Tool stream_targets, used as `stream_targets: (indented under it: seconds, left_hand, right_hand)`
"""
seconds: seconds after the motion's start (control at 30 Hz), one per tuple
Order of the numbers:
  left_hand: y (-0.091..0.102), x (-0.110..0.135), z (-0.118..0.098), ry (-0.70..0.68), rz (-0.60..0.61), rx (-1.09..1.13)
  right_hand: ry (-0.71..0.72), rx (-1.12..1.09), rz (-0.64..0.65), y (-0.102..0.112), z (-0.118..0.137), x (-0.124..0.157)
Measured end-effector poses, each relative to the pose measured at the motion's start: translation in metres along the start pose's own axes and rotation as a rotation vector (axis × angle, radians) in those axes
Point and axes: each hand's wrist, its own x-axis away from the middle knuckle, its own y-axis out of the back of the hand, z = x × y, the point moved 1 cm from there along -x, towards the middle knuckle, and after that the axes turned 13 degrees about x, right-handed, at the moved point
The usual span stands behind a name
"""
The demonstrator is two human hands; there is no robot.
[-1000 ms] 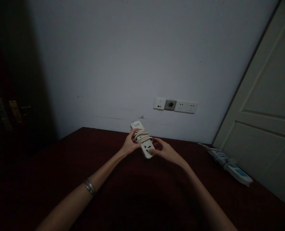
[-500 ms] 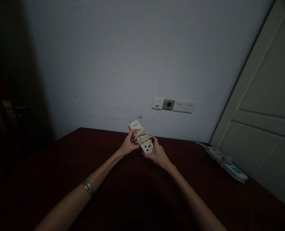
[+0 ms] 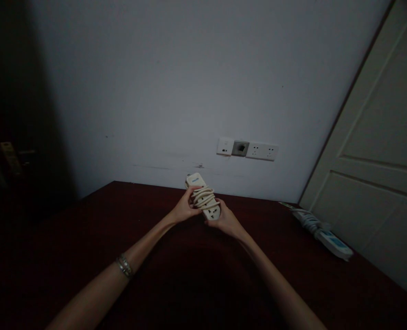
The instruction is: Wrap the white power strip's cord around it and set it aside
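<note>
A white power strip [image 3: 212,214] is held tilted above the dark red table, its upper end leaning left toward the wall. Its own cord [image 3: 204,197] is wound several times around the middle. My left hand [image 3: 184,207] grips the strip and the cord coils from the left side, fingers closed around them. At the lower right end, near a socket, my right hand [image 3: 225,220] pinches the strip between thumb and fingers. Blue lettering shows on the upper end. The underside of the strip is hidden.
The dark red table [image 3: 148,201] meets a pale wall with a row of wall sockets [image 3: 261,151]. A second power strip [image 3: 335,245], cord wrapped, lies at the table's right by a light panelled door [image 3: 371,201]. Door hardware [image 3: 11,158] shows dimly at far left.
The power strip and both hands have shifted very slightly to the right. Both hands keep their grip, and the cord remains wound.
</note>
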Motion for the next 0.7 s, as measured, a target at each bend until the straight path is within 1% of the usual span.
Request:
stream_targets:
  seconds: [0.17,0.27,0.33,0.4,0.47,0.57,0.63,0.7]
  left_hand:
    - [0.008,-0.002,0.006,-0.056,-0.096,0.090]
    - [0.011,-0.005,0.004,-0.080,-0.125,0.114]
    - [0.010,-0.006,-0.003,-0.067,-0.121,0.103]
    - [0.006,-0.007,-0.014,-0.040,-0.139,0.112]
    - [-0.001,-0.006,-0.025,-0.030,-0.208,0.177]
    - [-0.016,-0.004,-0.039,-0.101,-0.330,0.334]
    - [-0.024,-0.003,-0.045,-0.155,-0.406,0.417]
    - [-0.030,-0.003,-0.047,-0.144,-0.509,0.472]
  right_hand:
    - [0.081,-0.112,0.026,0.006,0.007,-0.001]
    - [0.077,-0.111,-0.021,0.009,0.009,-0.002]
    - [0.067,-0.083,-0.070,0.011,0.009,-0.002]
    - [0.114,-0.024,-0.149,0.015,0.008,-0.002]
    - [0.220,0.095,-0.253,0.022,0.008,-0.003]
    - [0.385,0.299,-0.387,0.032,0.010,-0.002]
    - [0.466,0.388,-0.431,0.036,0.012,0.000]
    - [0.517,0.460,-0.446,0.040,0.015,0.002]
